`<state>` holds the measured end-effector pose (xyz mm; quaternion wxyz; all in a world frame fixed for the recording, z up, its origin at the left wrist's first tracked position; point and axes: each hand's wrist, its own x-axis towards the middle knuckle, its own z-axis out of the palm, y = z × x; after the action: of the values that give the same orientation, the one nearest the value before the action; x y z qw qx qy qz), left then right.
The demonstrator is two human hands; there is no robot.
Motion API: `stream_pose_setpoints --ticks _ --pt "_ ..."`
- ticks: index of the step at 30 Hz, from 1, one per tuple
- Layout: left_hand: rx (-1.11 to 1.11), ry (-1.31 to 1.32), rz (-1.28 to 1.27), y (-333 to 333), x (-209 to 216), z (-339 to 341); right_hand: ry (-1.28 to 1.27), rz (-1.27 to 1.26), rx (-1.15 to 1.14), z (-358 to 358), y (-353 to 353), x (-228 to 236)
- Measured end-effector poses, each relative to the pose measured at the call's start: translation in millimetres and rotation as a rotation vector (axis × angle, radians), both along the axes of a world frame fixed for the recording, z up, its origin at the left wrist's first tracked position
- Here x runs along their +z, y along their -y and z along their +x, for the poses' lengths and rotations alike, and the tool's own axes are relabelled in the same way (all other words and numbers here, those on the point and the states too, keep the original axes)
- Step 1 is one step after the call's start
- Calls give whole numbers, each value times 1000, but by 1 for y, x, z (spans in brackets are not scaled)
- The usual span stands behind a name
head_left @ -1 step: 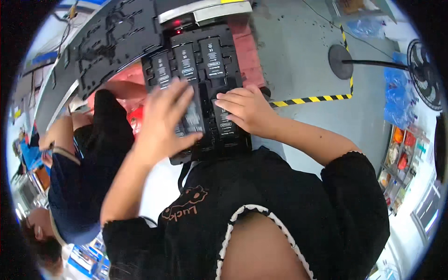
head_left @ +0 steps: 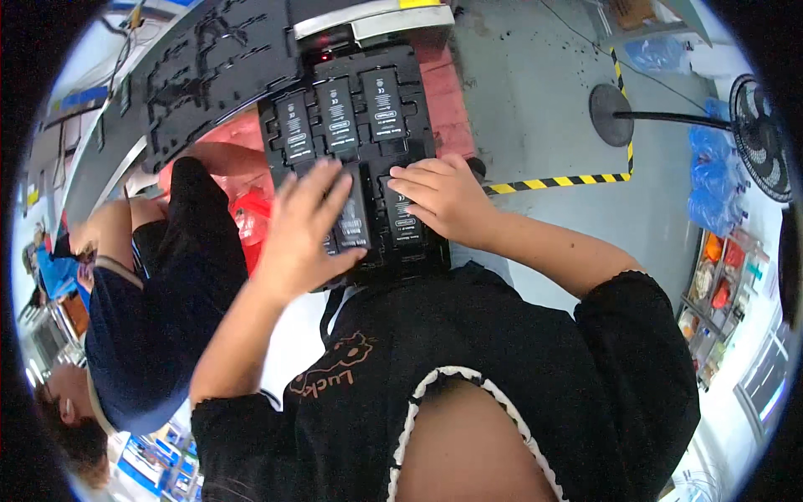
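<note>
A black moulded tray (head_left: 418,92) lies in front of me, with several flat black batteries carrying white print in its slots. My left hand (head_left: 309,230) is over the lower left of the tray, slightly blurred, its fingers spread and its thumb stretched out. Under and beside those fingers is a battery (head_left: 355,213), partly covered; whether the fingertips grip it I cannot tell. My right hand (head_left: 443,198) rests at the tray's right side, fingers extended over the upper part of another battery (head_left: 407,224). At the tray's far half, three batteries, one of them the middle battery (head_left: 337,117), lie uncovered.
More black trays (head_left: 209,67) cover the bench at the left. Beyond my tray is a pale device (head_left: 376,25) with a red light. A co-worker (head_left: 150,335) sits close at my left. A pedestal fan (head_left: 759,138) stands right, past striped floor tape (head_left: 556,179).
The tray and its batteries have shifted slightly to the right. My left hand has moved a little right and toward me; my right hand stays almost in place.
</note>
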<state>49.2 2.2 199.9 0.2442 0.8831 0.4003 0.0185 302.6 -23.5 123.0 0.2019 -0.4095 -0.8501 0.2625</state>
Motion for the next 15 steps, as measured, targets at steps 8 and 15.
stream_pose_setpoints --ticks 8,15 --pt "-57 -7 204 56 -74 -5 223 168 -200 -26 57 0" --pt "-10 15 321 70 -89 13 216 -132 -337 -17 29 14"
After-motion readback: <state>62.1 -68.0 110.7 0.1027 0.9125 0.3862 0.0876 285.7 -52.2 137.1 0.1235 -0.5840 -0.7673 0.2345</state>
